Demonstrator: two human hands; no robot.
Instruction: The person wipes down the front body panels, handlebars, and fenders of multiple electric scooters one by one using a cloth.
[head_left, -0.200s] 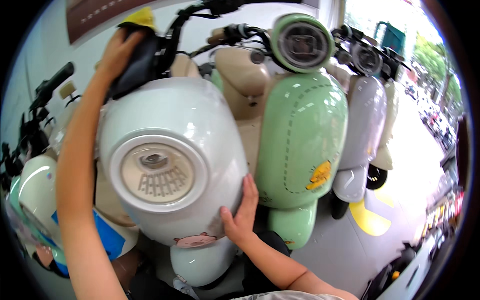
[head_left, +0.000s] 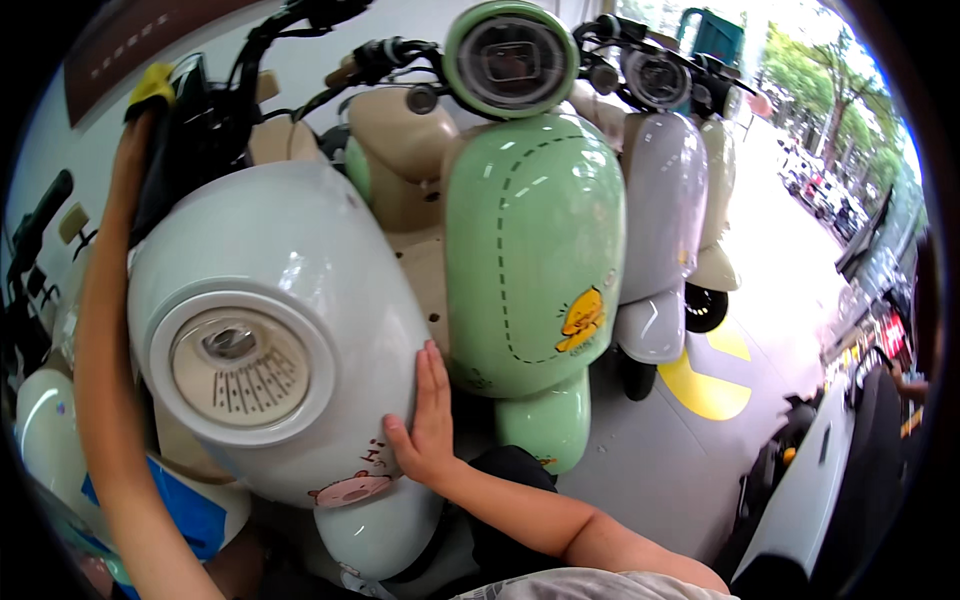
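Note:
My left arm stretches up along the left side of a pale blue-white scooter [head_left: 350,280]. My left hand [head_left: 146,112] is partly hidden and blurred at the scooter's black headlight and dash housing [head_left: 180,135]. A yellow cloth [head_left: 155,84] shows at its fingers, against the housing's upper edge. Low on the right side of the front panel lies my right hand [head_left: 428,432], palm against the shell, fingers stretched out and holding nothing. Close to it are a pink cartoon face sticker [head_left: 350,489] and the white front fender [head_left: 375,535].
A green scooter [head_left: 535,250] stands close on the right, with a lilac one [head_left: 665,200] and a cream one [head_left: 717,190] beyond. More scooters crowd the left, one bearing a blue sheet [head_left: 190,510]. Grey floor with yellow markings [head_left: 705,390] runs along the right.
The view has swung right, so the scooters sit further left in the picture. My left hand has shifted toward the far side of the black housing with the cloth. My right hand stays on the panel.

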